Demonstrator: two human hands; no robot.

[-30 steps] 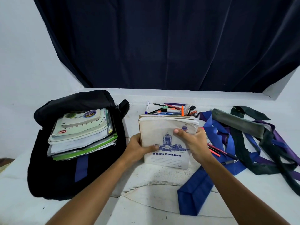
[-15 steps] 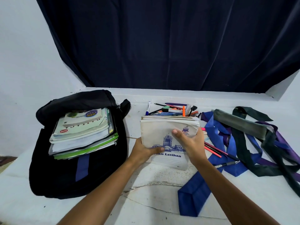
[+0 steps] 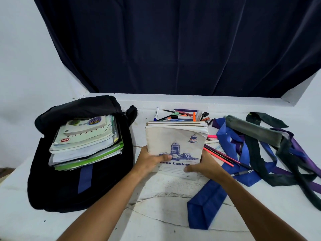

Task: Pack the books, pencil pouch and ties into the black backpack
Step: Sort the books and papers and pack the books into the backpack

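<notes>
Holding a soft stack of thin paper notebooks marked "Buku Latihan", the left hand and right hand grip its sides above the white counter. Thick books fill the black cloth backpack; floppy ties lie right.

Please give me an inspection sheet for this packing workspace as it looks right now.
Surface: white table, cracked and scuffed.
Job's things: black backpack lies open, stack of books on it; exercise books held upright; grey pencil pouch atop the ties.
Clutter: loose pens and pencils behind the exercise books.
Hands: left hand and right hand both grip the exercise books, fingers curled.
Cables: nothing seen.
Surroundings: dark curtain, white wall.
</notes>
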